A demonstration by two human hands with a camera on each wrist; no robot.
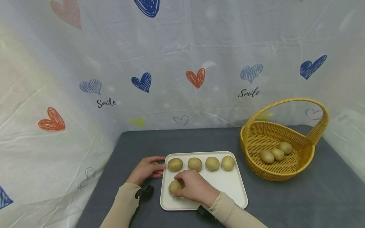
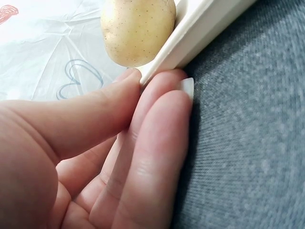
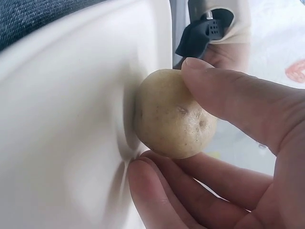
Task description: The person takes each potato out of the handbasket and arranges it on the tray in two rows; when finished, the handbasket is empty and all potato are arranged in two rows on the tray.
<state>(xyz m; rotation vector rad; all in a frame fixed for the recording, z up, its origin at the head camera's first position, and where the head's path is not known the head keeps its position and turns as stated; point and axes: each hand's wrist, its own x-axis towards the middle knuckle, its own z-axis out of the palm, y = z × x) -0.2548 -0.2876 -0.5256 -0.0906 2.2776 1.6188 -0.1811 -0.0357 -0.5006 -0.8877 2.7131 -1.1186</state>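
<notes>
A white rectangular tray [image 1: 219, 186] lies on the grey tabletop, with several potatoes [image 1: 195, 164] in a row along its far side. My left hand [image 1: 146, 169] pinches the tray's left rim; in the left wrist view the thumb is on the inner side and curled fingers are beneath, close by one potato [image 2: 138, 31]. My right hand [image 1: 196, 186] grips another potato [image 3: 174, 114] between thumb and fingers at the tray's near left. That potato sits low against the tray surface, in front of the leftmost potato [image 1: 175, 164] of the row.
A yellow woven basket [image 1: 279, 175] with a tall arched handle stands right of the tray. Three potatoes [image 1: 278, 154] lie inside it. Behind the table hangs a pale sheet [image 1: 171, 101] printed with hearts. Each wrist carries a black camera mount [image 1: 144, 192].
</notes>
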